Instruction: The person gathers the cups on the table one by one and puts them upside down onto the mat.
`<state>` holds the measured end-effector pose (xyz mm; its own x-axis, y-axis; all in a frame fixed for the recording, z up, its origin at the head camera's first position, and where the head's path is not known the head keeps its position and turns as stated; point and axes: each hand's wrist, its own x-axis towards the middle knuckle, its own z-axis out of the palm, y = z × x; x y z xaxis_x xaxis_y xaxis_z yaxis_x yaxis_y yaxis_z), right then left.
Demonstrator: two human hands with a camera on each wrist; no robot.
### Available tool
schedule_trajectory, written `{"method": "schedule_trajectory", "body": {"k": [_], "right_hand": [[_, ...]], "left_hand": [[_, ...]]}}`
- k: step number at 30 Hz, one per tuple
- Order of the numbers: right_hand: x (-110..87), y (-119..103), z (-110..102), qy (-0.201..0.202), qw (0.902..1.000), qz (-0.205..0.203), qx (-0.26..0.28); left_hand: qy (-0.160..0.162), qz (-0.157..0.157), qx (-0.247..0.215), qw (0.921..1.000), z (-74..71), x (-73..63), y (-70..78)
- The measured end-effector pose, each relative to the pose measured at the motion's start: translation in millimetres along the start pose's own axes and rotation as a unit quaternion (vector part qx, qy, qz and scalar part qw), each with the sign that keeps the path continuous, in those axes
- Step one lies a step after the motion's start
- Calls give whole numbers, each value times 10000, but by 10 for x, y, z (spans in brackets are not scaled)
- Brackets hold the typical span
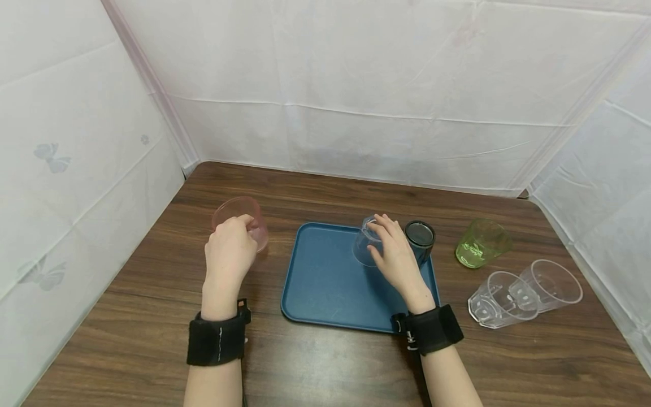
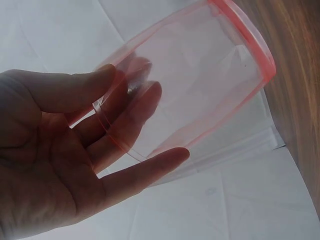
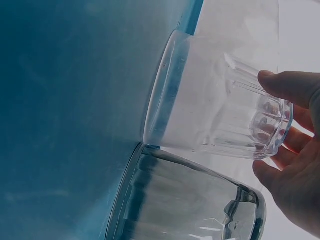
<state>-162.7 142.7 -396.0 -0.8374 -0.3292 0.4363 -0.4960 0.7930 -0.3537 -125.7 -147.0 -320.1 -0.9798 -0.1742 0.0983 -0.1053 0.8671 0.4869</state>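
At the left, my left hand (image 1: 231,246) grips a clear pink cup (image 1: 258,223). In the left wrist view, the thumb lies on one side of the near end of the cup and other fingers show through its wall; the little finger extends along the outside. On the blue tray (image 1: 325,282), a clear glass (image 1: 362,251) stands upside down, mouth on the tray. My right hand (image 1: 396,257) is at its base, thumb and fingers spread loosely around it. A dark glass (image 1: 420,234), also upside down, stands close beside it.
Right of the tray, a green glass (image 1: 480,244) lies tilted on the wooden table (image 1: 325,367). Two clear glasses lie overlapping nearer the right edge, a front one (image 1: 495,305) and a rear one (image 1: 554,285). White sheeting (image 1: 356,141) hangs along the back and sides.
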Motion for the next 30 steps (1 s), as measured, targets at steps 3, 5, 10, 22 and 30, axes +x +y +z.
{"method": "schedule_trajectory", "body": {"k": [3, 5, 10, 22, 30], "right_hand": [[-1, -2, -4, -18, 10000, 21, -12], [-1, -4, -8, -39, 10000, 47, -11], [4, -8, -24, -19, 10000, 53, 4], [28, -85, -65, 138, 9998, -35, 113], [30, -233, -79, 130, 9988, -134, 462]], "left_hand": [[43, 42, -17, 10000, 1, -5, 9], [62, 64, -24, 10000, 1, -10, 16], [63, 102, -38, 9999, -6, -16, 33], [218, 210, -124, 9995, 0, -24, 69], [386, 395, -447, 9975, 15, -10, 85]]}}
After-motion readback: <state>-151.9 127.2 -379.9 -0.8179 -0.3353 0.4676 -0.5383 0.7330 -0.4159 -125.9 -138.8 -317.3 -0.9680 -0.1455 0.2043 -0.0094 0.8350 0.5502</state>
